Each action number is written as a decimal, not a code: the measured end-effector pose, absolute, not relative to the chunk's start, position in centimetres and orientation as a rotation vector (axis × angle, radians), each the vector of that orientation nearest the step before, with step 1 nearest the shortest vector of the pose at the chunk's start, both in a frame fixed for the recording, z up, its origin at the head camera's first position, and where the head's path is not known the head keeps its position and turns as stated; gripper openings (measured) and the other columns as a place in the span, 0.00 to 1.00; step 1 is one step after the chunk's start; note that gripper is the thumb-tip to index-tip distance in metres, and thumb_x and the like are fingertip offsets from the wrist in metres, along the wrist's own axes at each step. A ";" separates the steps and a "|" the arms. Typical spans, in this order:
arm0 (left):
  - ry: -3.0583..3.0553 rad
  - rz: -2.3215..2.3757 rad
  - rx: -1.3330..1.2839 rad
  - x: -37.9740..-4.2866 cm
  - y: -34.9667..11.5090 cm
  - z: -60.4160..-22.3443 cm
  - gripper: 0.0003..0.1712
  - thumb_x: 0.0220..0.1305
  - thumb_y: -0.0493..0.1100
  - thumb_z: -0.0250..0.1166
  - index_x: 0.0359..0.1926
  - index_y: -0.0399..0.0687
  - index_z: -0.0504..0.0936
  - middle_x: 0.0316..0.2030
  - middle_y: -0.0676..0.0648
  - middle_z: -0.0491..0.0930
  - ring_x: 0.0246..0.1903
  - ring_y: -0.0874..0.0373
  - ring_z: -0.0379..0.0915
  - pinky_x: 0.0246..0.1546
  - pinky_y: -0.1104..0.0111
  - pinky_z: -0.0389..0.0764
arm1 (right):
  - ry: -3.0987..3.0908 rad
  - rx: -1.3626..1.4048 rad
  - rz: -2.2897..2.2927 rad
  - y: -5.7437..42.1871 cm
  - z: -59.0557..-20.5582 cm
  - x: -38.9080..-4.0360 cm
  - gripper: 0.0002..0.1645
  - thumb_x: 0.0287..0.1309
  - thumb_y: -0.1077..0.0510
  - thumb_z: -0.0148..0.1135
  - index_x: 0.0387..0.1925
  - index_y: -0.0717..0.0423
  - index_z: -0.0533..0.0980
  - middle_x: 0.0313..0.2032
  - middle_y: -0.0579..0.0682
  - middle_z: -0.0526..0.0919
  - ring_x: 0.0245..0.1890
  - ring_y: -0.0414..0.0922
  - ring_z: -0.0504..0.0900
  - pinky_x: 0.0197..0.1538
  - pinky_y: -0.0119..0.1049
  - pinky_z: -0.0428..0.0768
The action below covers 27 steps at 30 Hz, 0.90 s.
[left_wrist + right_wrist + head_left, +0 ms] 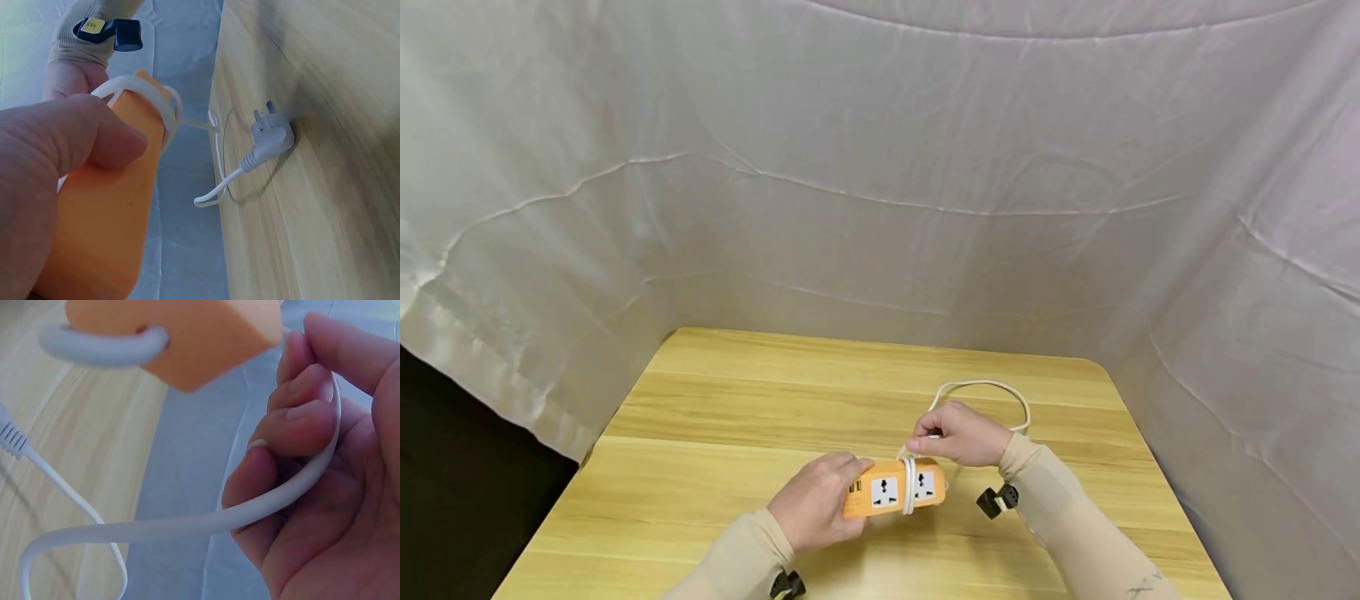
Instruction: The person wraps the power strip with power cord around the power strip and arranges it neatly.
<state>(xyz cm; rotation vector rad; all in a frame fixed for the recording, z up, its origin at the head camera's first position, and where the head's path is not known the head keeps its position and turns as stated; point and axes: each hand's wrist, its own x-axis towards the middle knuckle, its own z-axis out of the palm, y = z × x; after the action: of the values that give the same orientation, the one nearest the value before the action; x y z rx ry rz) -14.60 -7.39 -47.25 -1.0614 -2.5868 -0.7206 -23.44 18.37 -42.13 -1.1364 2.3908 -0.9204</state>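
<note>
My left hand (820,502) grips one end of an orange power strip (865,500) with white socket panels. In the left wrist view its thumb presses on the plain orange face of the strip (106,219). White cord (910,487) is wound around the strip near its other end. My right hand (964,433), just past that end, holds the cord with curled fingers. In the right wrist view the cord (187,526) runs across the palm and under the fingers. The white plug (273,134), prongs showing, is by the wooden tabletop in the left wrist view.
A loop of cord (981,382) curves out behind my right hand over the wooden table (737,400). Pale fabric (887,250) hangs around the table's back and sides. A black device (997,502) is strapped at the right wrist, another (787,585) at the left.
</note>
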 end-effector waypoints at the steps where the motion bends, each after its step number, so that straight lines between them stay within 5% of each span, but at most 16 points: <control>1: -2.595 -0.724 -1.046 -14.6 -7.4 -47.2 0.35 0.39 0.46 0.75 0.52 0.36 0.79 0.35 0.49 0.80 0.33 0.62 0.74 0.36 0.74 0.79 | 2.396 -1.133 -0.925 18.3 -42.1 -23.4 0.15 0.65 0.45 0.57 0.27 0.46 0.80 0.16 0.38 0.69 0.15 0.31 0.61 0.21 0.25 0.62; 7: -2.660 -0.708 -0.946 -14.9 -7.5 -46.8 0.37 0.40 0.46 0.74 0.53 0.34 0.78 0.36 0.48 0.80 0.31 0.63 0.72 0.31 0.76 0.77 | 2.419 -1.096 -0.957 18.0 -41.9 -23.1 0.14 0.68 0.46 0.52 0.35 0.45 0.82 0.25 0.41 0.80 0.19 0.33 0.68 0.25 0.28 0.71; 27: -2.654 -0.618 -0.791 -16.3 -7.6 -45.7 0.37 0.37 0.45 0.77 0.51 0.33 0.79 0.36 0.45 0.81 0.30 0.61 0.73 0.29 0.74 0.77 | 2.518 -1.024 -0.942 16.8 -41.7 -22.5 0.15 0.72 0.50 0.48 0.36 0.49 0.80 0.26 0.45 0.81 0.21 0.36 0.74 0.25 0.31 0.75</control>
<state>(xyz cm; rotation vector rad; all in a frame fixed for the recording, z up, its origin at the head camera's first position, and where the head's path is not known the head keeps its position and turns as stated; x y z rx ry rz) -16.29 -7.56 -45.68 -0.7909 -2.6544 -0.6178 -22.54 16.76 -41.68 -1.0242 2.5185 -0.9420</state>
